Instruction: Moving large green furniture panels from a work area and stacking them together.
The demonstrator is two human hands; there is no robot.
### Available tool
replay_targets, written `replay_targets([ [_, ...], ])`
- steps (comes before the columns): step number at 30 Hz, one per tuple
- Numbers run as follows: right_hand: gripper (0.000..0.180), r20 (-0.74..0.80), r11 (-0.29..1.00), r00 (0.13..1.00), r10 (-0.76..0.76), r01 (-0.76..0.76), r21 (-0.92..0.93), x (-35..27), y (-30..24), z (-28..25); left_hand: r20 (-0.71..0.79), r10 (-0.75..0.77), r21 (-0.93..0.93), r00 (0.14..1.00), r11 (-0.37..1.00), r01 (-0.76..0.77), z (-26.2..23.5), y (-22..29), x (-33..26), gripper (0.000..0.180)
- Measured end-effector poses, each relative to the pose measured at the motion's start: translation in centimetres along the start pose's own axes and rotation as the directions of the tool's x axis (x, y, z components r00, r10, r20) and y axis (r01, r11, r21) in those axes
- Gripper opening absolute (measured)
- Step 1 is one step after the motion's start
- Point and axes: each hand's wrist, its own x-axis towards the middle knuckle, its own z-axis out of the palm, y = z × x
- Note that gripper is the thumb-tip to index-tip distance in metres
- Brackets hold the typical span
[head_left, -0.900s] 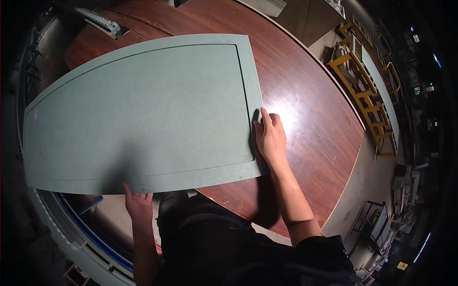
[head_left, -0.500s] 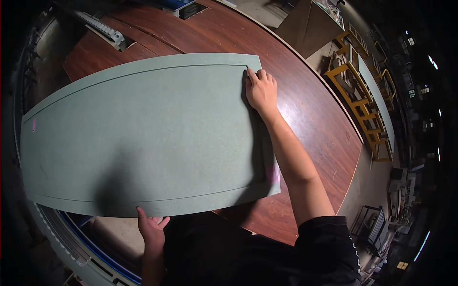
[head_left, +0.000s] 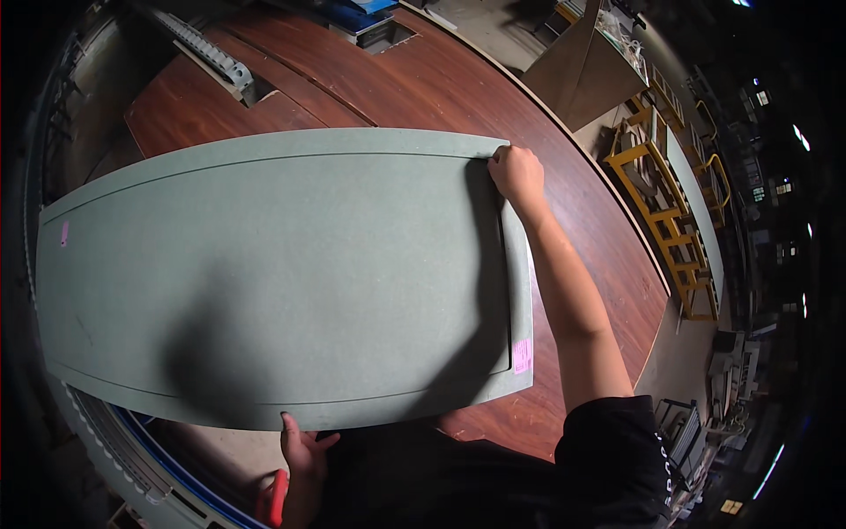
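A large grey-green panel (head_left: 308, 264) with dark lines or grooves running near its edges lies in front of me, partly over a brown wood-grain table. My right hand (head_left: 518, 176) is closed at its far right corner, fingers curled over the edge; whether a small piece is also between them is hidden. At the near edge, my left hand (head_left: 304, 450) has its thumb against the panel's rim, with the other fingers partly under it. Pink labels mark the panel's left end and its near right corner (head_left: 523, 356). Beside my left wrist shows a red object (head_left: 278, 499), its kind unclear.
The brown table (head_left: 599, 256) extends beyond the panel to the far side and right. A toothed metal rail (head_left: 207, 57) runs at the far left. A blue machine part (head_left: 361, 16) stands at the back. Yellow racks (head_left: 674, 238) stand on the floor to the right.
The panel appears lower and further right in view. My right hand has gone from an extended index finger at the corner to curled fingers. The red object now shows beside my left wrist.
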Motion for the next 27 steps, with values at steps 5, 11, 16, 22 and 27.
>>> replay_targets([
  [5,0.019,0.021,0.987,0.994,-0.104,0.105,-0.122,0.7,-0.8,0.7,-0.026,-0.008,0.049,1.000,0.999,0.010,0.3,-0.1,0.0,0.061],
  [11,0.019,0.057,0.974,0.989,-0.138,0.146,-0.173,0.8,-1.7,0.8,0.002,-0.002,-0.029,1.000,1.000,0.002,0.5,0.4,-0.3,0.060],
  [16,0.018,0.062,0.961,0.984,-0.169,0.178,-0.212,1.2,-1.4,1.0,0.028,-0.031,0.049,0.999,0.998,0.029,0.4,0.5,-0.5,0.060],
  [22,0.016,-0.015,0.970,0.979,-0.202,0.198,-0.139,0.5,0.3,1.5,0.042,-0.037,0.010,0.998,0.999,0.036,1.0,0.8,-0.5,0.058],
  [27,0.022,-0.047,0.981,0.999,0.012,-0.003,0.192,-0.7,0.6,1.9,0.035,-0.032,0.031,0.999,0.999,0.031,1.3,1.0,-1.0,0.058],
])
